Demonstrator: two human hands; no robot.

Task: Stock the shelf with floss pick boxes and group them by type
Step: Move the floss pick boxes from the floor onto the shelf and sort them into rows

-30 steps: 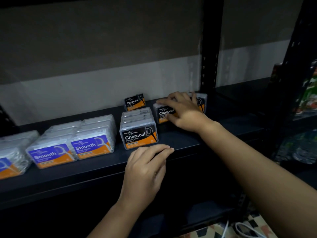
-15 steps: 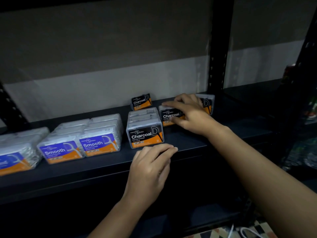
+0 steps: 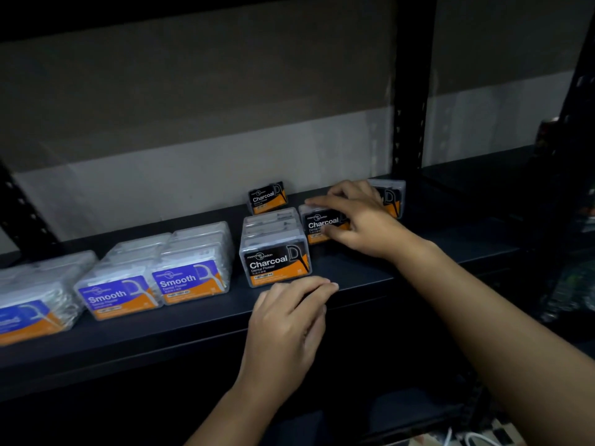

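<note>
Right hand (image 3: 360, 220) grips a Charcoal box (image 3: 322, 225), left hand (image 3: 289, 320) rests flat-fingered on shelf (image 3: 354, 268) edge; risk: sliding it may knock loose box (image 3: 391, 197) at 2 o'clock

Count of floss pick boxes by label on the dark shelf (image 3: 199, 320).

Blue "Smooth" labels facing out: three, namely the leftmost Smooth box (image 3: 24, 320) cut by the frame edge, the middle Smooth box (image 3: 117, 296) and the right Smooth box (image 3: 190, 280), each fronting a row of clear boxes whose depth cannot be counted. Black "Charcoal" labels: four, namely the near Charcoal box (image 3: 277, 265) fronting a short row, the far Charcoal box (image 3: 267, 197), the gripped Charcoal box (image 3: 318, 225) and the rightmost Charcoal box (image 3: 391, 197), partly hidden. Hands: two.
</note>
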